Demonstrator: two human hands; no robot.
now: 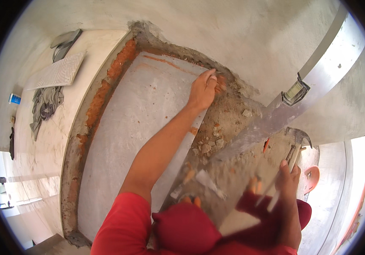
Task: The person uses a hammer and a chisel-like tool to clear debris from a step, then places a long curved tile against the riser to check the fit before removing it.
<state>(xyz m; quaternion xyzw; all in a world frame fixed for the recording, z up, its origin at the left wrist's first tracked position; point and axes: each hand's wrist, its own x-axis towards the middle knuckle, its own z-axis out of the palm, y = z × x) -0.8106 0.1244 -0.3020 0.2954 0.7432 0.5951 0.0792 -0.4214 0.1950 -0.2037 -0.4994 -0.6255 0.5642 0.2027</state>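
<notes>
One pale-handled metal claw hammer [295,146] is in my right hand [288,178], grip wrapped around its handle, right of loose brown rubble [210,142]; my left hand [203,91] is by the far right corner of a flat grey slab [127,127], its grip unclear to me.

Stones and rubble [206,148] lie on the dusty floor [233,107] right of the grey slab [135,114]; left of it, a pale surface [101,47] carries a ridged tile [60,71] and crumpled cloth [46,103].
</notes>
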